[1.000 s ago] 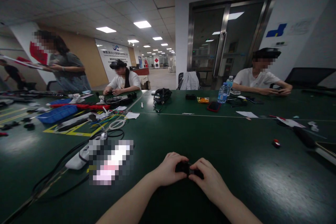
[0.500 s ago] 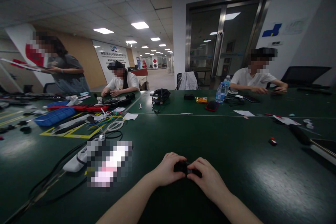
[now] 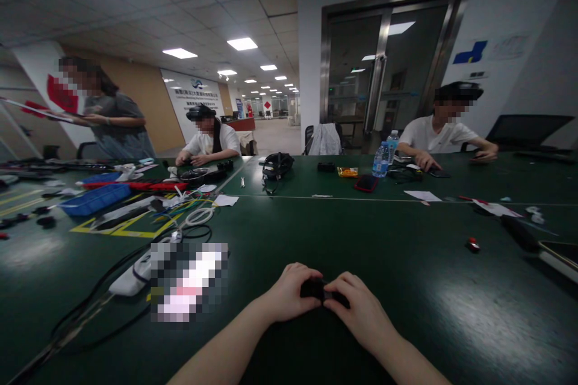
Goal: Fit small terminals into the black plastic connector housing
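Low over the dark green table (image 3: 289, 337), a small black object (image 3: 313, 288) sits between my two hands; its kind I cannot make out. My left hand (image 3: 291, 292) is closed round its left end, thumb below and fingers above. At the other end, the thumb and fingers of my right hand (image 3: 354, 307) pinch its right part. My fingertips almost meet at the middle of the object and hide much of it. To the left of my hands lies a flat thing with a bright, pixelated surface (image 3: 194, 283).
A white power strip (image 3: 135, 274) with black cables lies at the left, beyond it a blue tray (image 3: 94, 198). Bottles (image 3: 380, 159) and a black strapped headset (image 3: 277, 165) stand across the table. A small red-black item (image 3: 472, 245) lies right. Two people sit opposite; another stands left.
My hands keep their hold on the black object with hardly any movement. The person at the right has moved a hand onto a dark phone-like thing on the table.
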{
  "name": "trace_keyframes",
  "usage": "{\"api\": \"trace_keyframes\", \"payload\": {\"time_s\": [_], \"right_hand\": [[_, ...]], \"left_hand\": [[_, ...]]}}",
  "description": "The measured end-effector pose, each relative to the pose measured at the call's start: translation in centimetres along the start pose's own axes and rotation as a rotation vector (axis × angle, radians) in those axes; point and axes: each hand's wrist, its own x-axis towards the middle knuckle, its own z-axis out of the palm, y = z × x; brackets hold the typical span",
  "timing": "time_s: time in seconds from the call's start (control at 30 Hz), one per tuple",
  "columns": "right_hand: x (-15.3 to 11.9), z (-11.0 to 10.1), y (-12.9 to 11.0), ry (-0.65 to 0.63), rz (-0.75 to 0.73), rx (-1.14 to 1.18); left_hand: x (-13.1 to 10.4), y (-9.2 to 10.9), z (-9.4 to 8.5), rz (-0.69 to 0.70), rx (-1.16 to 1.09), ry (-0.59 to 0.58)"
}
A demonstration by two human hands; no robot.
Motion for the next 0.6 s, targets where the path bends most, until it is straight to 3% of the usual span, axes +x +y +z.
{"api": "trace_keyframes", "payload": {"time_s": [0.3, 0.6], "right_hand": [[-0.12, -0.18, -0.26, 0.012, -0.033, -0.003], [0.16, -0.26, -0.33, -0.018, 0.053, 0.006]], "left_hand": [[0.00, -0.13, 0.01, 0.015, 0.000, 0.002], [0.03, 0.31, -0.18, 0.009, 0.019, -0.008]]}}
